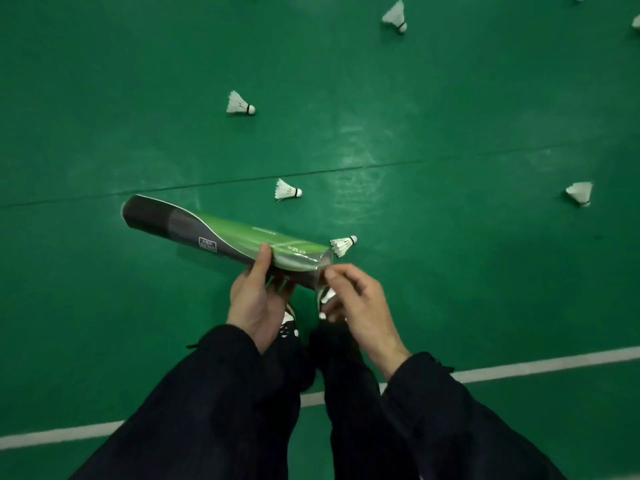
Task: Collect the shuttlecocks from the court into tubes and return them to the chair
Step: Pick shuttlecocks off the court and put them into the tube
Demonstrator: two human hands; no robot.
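Note:
A long green and black shuttlecock tube [207, 230] lies almost level in front of me, its open end pointing right. My left hand [254, 299] grips it from below near that end, thumb over the top. My right hand [360, 306] has curled fingers, and its thumb and forefinger pinch at the rim of the tube's mouth; what is between them is hidden. Several white shuttlecocks lie on the green court: one [343, 244] just beyond the tube's mouth, one [288, 191] a little farther, one [240, 105] farther up.
More shuttlecocks lie at the right [580, 192] and top right [396, 16]. A white court line [519, 368] runs across behind my feet. My dark trousers and shoes [288, 320] fill the lower middle. No chair is in view.

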